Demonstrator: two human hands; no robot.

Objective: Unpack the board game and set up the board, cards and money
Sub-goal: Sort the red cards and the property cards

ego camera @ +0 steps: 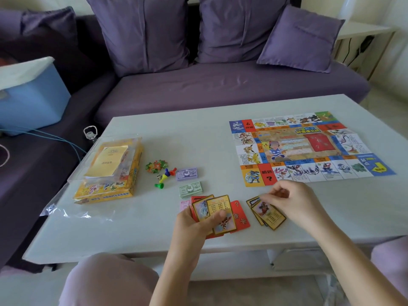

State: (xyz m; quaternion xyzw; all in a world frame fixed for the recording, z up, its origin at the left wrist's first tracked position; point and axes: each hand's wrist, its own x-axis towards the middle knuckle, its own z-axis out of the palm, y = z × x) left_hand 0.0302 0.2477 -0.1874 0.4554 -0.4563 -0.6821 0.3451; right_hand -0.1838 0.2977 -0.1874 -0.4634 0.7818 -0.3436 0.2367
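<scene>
White table, left hand gripping fanned cards, right hand angled down, fingertips pinching card pile

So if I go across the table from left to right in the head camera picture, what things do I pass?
Yellow game box → coloured pawns → purple money stack → cards fanned in the left hand → game board.

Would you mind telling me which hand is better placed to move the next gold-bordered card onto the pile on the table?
Right, probably: the right hand pinches the pile at its far edge, while the left hand is full, gripping the fanned cards.
</scene>
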